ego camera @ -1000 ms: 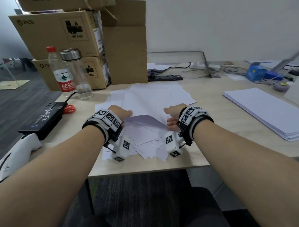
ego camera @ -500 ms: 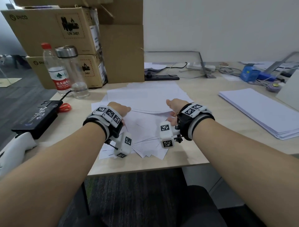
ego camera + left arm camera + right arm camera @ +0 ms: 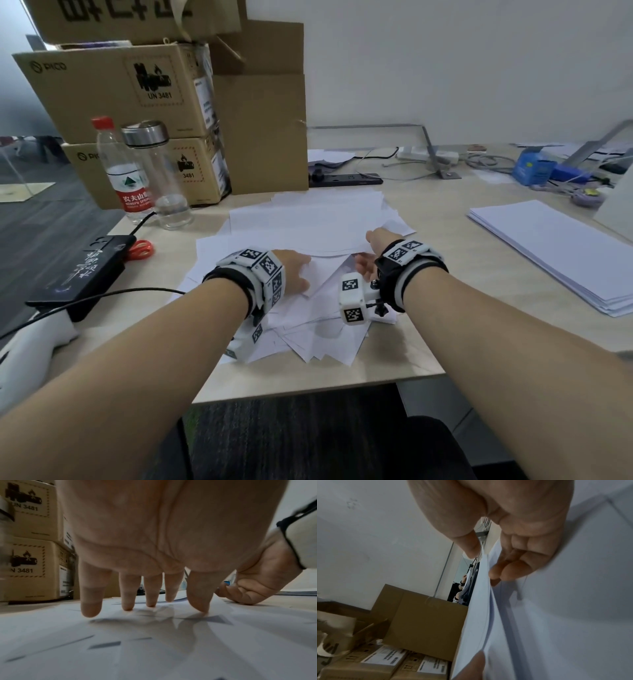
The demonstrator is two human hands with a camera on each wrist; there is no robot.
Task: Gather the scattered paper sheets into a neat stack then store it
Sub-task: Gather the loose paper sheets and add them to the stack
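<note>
White paper sheets (image 3: 308, 222) lie scattered and overlapping in the middle of the desk (image 3: 445, 212). My left hand (image 3: 294, 270) lies flat on the near sheets. In the left wrist view its straight fingers (image 3: 126, 601) touch the paper (image 3: 154, 642) with their tips. My right hand (image 3: 373, 253) is just to its right, thumb up, and pinches the raised edge of a few sheets. In the right wrist view the thumb is on one side of the paper edge (image 3: 481, 601) and the curled fingers (image 3: 510, 569) on the other.
A neat paper stack (image 3: 565, 246) lies at the right. Cardboard boxes (image 3: 137, 102), a water bottle (image 3: 123, 171) and a glass bottle (image 3: 161, 178) stand at the back left. A black box (image 3: 82, 274) and red scissors (image 3: 140, 248) lie left; a power strip (image 3: 346, 179) is behind.
My left hand has slid right over the sheets, closer to the right hand. The right hand has turned thumb-up and raised the edge of the sheets it pinches.
</note>
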